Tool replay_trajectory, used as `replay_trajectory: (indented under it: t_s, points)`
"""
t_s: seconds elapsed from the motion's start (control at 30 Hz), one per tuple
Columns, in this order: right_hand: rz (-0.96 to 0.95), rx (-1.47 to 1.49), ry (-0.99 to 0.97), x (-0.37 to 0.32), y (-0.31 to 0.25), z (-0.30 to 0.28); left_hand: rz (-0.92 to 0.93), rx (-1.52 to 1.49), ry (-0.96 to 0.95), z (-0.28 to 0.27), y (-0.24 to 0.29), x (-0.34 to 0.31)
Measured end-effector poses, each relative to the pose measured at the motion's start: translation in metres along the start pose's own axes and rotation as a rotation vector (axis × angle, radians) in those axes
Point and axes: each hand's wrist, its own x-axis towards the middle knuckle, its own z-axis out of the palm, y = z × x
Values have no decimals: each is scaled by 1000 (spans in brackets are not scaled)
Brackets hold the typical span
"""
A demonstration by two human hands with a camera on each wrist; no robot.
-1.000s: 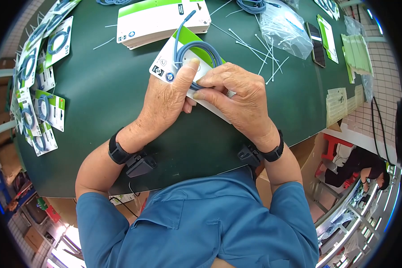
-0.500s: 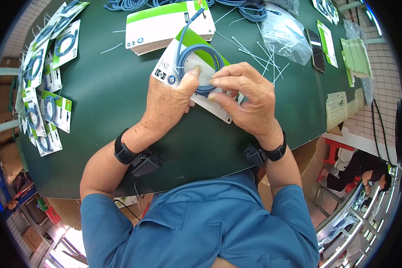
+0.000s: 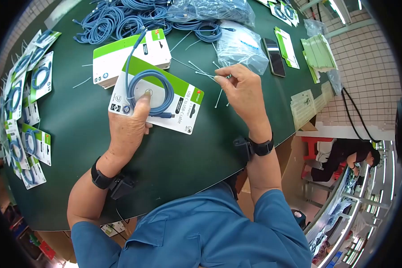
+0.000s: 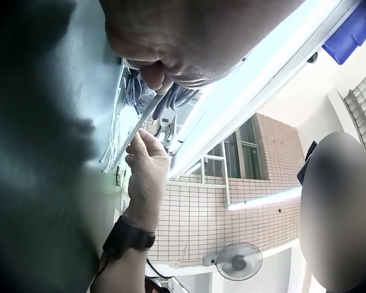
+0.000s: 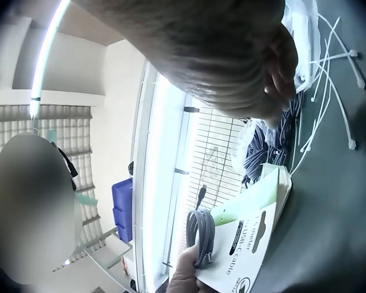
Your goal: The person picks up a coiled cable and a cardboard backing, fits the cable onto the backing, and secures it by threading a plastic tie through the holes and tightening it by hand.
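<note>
My left hand [image 3: 128, 129] grips a white and green packaging card [image 3: 185, 100], its thumb pressing on the front inside a coiled blue USB-C cable [image 3: 169, 91]. One cable end sticks up past the card's top, and the other plug lies along the lower part. Out to the right, my right hand [image 3: 244, 96] has thumb and forefinger close together at a white cable tie [image 3: 204, 73] from the loose scatter on the table. That hand hides part of the scatter. From the right wrist, the held card [image 5: 244, 247] shows its printed front with the cable loops [image 5: 201, 235] beside it.
A stack of cards [image 3: 105, 78] stands behind the held card. Bundles of blue cables [image 3: 105, 27] lie at the back, near a clear plastic bag [image 3: 241, 49]. Finished-looking carded cables [image 3: 41, 78] line the left edge. A phone [image 3: 274, 58] lies on the right.
My right hand has left the coil and card and reached right to the cable ties. My left hand keeps its hold, the card now turned with its printed face more visible. The head view has shifted.
</note>
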Motion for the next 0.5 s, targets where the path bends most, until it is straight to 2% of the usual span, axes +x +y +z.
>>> replay_trajectory:
  t_s: [0.1, 0.23, 0.37, 0.5]
  points:
    - [-53, -198, -65, 5, 17, 11, 3, -15, 9, 1, 1, 0]
    - [-113, -359, -59, 11, 23, 27, 0, -36, 11, 0, 1, 0]
    - [29, -366, -146, 11, 26, 33, -3, -48, 16, -1, -2, 1]
    - [-24, -329, -94, 9, 32, 34, -8, -54, 6, -1, -2, 1]
